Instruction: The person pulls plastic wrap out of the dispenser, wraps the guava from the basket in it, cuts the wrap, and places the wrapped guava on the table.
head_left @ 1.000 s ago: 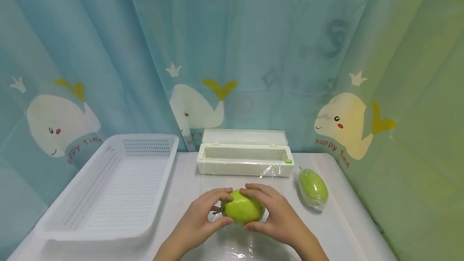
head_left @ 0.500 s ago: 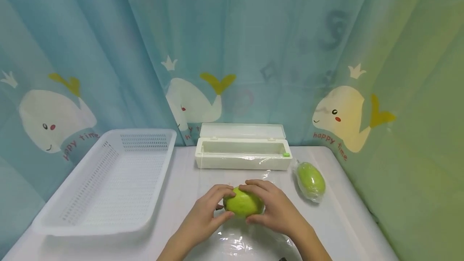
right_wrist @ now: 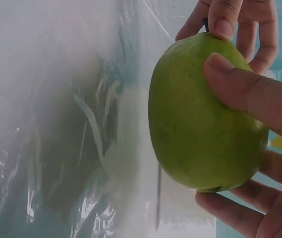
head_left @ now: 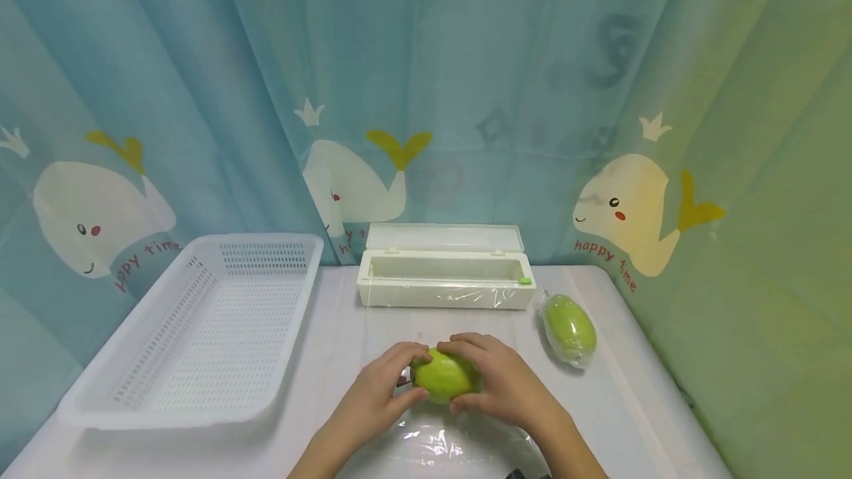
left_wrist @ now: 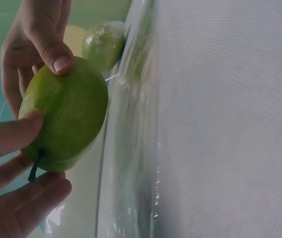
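Observation:
A green pear (head_left: 444, 377) with a dark stem is held between both hands over the clear plastic film (head_left: 433, 442) spread on the table. My left hand (head_left: 382, 389) grips the stem end, thumb on the near side and fingers on the far side. At the opposite end, my right hand (head_left: 499, 383) holds it with thumb (right_wrist: 250, 91) and fingers curled around it. The left wrist view shows the stem (left_wrist: 35, 168) between the left thumb and fingers. Film wrinkles and shines below the bare fruit in the right wrist view.
Behind the hands stands a white film dispenser (head_left: 444, 296) with its lid raised; film runs from it toward me. A film-wrapped green fruit (head_left: 569, 327) lies on the right. On the left sits a white perforated basket (head_left: 220, 338). A whale-print curtain (head_left: 479, 94) hangs behind the table.
The pear and both hands stay nearly in place, with the grip kept. The head view has tilted slightly, so the background sits a little higher in the frame.

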A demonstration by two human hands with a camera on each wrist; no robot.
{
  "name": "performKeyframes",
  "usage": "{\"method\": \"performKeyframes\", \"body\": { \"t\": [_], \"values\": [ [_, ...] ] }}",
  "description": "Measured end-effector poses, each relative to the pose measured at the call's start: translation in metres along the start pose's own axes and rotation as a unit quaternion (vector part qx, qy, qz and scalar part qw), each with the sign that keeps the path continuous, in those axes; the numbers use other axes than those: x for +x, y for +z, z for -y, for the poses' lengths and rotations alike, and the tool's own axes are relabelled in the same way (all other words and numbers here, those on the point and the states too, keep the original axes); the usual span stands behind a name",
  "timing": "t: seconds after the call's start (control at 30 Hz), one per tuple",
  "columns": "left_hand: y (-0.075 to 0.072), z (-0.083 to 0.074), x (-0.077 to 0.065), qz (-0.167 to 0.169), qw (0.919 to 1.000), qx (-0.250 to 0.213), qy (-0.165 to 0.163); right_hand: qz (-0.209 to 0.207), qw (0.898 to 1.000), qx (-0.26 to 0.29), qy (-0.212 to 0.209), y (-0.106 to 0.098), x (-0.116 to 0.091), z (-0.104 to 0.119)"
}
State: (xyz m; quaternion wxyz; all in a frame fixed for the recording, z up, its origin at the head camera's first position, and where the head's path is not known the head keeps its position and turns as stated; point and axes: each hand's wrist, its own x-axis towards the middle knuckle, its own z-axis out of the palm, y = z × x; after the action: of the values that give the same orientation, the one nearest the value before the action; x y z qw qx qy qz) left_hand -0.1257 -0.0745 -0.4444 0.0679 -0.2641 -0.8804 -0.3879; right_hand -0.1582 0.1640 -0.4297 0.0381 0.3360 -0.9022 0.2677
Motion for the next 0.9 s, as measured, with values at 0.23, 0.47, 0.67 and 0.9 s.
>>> {"method": "performKeyframes", "body": {
  "t": [0.23,0.47,0.67,0.9],
  "values": [
    [0.0049,0.0027,-0.0011,0.017,0.9998,0.003,-0.012,0.028,0.999,-0.003,0.015,0.0011,0.0020,-0.0001],
    [0.0072,0.0026,-0.0016,0.030,0.9994,0.010,-0.010,0.039,0.999,-0.009,0.020,0.0023,0.0003,-0.0005],
    [0.0093,0.0030,-0.0017,0.037,0.9991,0.018,-0.011,0.044,0.999,-0.012,0.021,0.0018,-0.0006,-0.0006],
    [0.0098,0.0039,-0.0035,0.038,0.9991,0.016,-0.013,0.058,0.998,0.002,0.031,0.0020,-0.0013,-0.0022]
  ]
}}
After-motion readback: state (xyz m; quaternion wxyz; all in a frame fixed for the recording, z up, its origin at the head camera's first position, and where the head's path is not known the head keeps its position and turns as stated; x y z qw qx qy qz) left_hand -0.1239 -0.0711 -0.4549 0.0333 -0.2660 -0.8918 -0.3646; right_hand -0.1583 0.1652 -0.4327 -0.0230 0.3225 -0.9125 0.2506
